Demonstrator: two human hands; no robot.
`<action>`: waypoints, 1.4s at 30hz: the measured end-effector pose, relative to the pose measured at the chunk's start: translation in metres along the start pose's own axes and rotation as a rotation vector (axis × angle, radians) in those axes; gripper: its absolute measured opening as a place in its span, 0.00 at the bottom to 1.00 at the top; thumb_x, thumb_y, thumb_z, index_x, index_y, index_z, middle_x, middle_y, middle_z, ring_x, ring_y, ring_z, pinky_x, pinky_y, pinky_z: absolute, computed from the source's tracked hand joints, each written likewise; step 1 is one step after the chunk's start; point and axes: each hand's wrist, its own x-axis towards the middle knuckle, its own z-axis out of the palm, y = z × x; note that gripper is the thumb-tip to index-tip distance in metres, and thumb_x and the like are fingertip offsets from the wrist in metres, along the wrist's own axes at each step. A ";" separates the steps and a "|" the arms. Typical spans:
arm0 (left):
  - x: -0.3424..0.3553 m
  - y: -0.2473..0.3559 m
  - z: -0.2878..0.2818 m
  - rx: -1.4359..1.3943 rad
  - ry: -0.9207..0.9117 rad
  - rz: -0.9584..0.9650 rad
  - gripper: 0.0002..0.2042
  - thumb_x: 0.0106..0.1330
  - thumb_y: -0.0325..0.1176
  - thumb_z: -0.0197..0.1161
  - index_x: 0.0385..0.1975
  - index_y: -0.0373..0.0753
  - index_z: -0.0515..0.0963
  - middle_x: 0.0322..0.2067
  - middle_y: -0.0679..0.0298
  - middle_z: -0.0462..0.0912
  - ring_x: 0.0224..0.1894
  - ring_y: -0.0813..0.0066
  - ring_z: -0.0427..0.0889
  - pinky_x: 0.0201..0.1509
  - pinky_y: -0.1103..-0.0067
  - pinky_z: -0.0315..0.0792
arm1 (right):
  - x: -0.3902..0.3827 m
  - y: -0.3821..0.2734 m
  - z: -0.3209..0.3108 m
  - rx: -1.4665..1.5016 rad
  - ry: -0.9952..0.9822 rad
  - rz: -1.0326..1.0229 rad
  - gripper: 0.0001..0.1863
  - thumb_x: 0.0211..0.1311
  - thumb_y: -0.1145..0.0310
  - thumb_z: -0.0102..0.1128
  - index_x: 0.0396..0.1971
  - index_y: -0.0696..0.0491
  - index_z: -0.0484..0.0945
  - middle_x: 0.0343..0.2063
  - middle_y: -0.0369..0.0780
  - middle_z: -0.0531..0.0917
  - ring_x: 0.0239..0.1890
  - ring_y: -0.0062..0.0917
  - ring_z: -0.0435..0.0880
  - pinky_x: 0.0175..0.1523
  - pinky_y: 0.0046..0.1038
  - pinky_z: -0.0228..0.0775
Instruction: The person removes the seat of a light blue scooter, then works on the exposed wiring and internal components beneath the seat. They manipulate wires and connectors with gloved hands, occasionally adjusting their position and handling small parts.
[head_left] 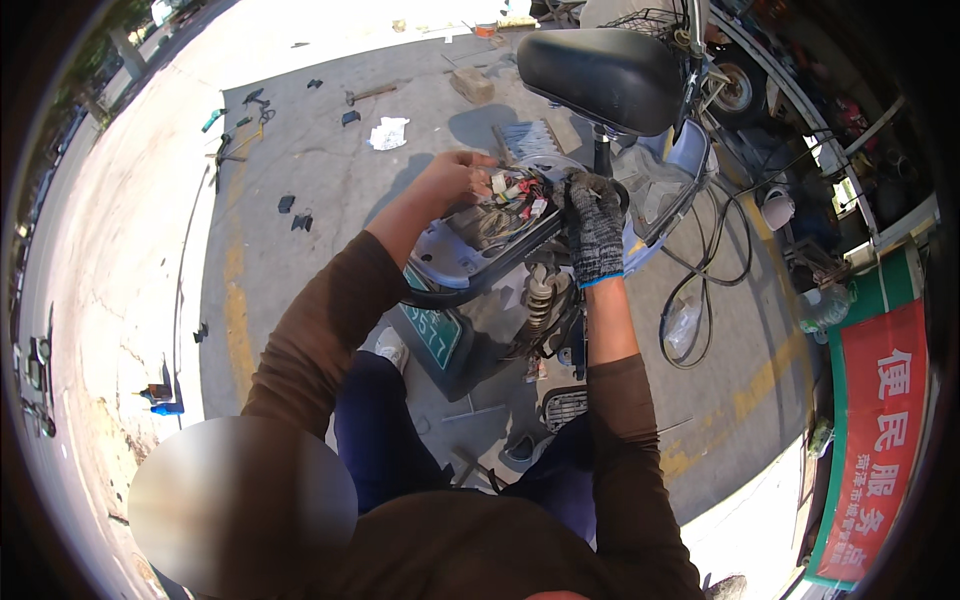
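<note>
A scooter with its seat area uncovered stands in front of me, its light blue body panel (445,255) and black seat (600,80) in view. In the opening lies a tangle of red, white and black wires with connectors (520,195). My left hand (455,182), bare, reaches its left side with thumb and fingers closed beside a white connector; what they pinch is too small to tell. On the right, my right hand (592,222) wears a grey knitted glove and curls its fingers at the wires' edge, hiding what they grip. Below are a coil spring (540,297) and green plate (437,335).
A hammer (372,93), a block (472,85) and crumpled white paper (389,133) lie on the paving beyond. A looped black cable (708,285) and clear plastic bag (684,325) lie to the right. A red banner (880,430) hangs at far right.
</note>
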 end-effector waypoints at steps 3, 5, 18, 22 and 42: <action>0.003 0.004 -0.018 -0.222 -0.171 -0.096 0.18 0.62 0.26 0.54 0.53 0.31 0.70 0.43 0.60 0.78 0.43 0.72 0.79 0.47 0.74 0.73 | 0.002 -0.004 0.007 -0.304 0.005 -0.050 0.11 0.60 0.72 0.58 0.43 0.55 0.77 0.38 0.36 0.80 0.40 0.22 0.78 0.45 0.25 0.71; 0.006 0.004 -0.029 -0.385 -0.281 -0.105 0.19 0.62 0.24 0.53 0.54 0.29 0.68 0.47 0.56 0.76 0.47 0.67 0.78 0.51 0.71 0.73 | -0.005 -0.008 0.018 -0.608 -0.058 -0.172 0.09 0.60 0.72 0.57 0.41 0.56 0.77 0.37 0.40 0.80 0.40 0.28 0.79 0.47 0.28 0.70; 0.008 -0.013 -0.027 -0.759 -0.424 0.013 0.21 0.67 0.28 0.51 0.54 0.17 0.62 0.56 0.40 0.67 0.59 0.54 0.69 0.65 0.67 0.64 | 0.006 0.006 0.069 -1.603 -0.169 -0.361 0.18 0.52 0.56 0.60 0.37 0.54 0.77 0.36 0.47 0.80 0.41 0.42 0.79 0.47 0.42 0.70; 0.007 -0.010 -0.026 -0.751 -0.466 0.031 0.21 0.68 0.28 0.50 0.55 0.18 0.61 0.55 0.41 0.68 0.59 0.56 0.70 0.65 0.69 0.65 | 0.006 0.011 0.064 -1.594 -0.125 -0.388 0.16 0.55 0.58 0.57 0.40 0.53 0.77 0.36 0.47 0.80 0.41 0.42 0.79 0.47 0.42 0.70; 0.031 0.015 0.026 -0.742 0.067 0.048 0.10 0.70 0.25 0.47 0.44 0.24 0.63 0.46 0.48 0.68 0.55 0.51 0.73 0.61 0.65 0.72 | 0.000 0.006 0.051 -1.318 -0.057 -0.473 0.14 0.55 0.66 0.57 0.41 0.52 0.78 0.38 0.46 0.81 0.43 0.42 0.79 0.50 0.38 0.70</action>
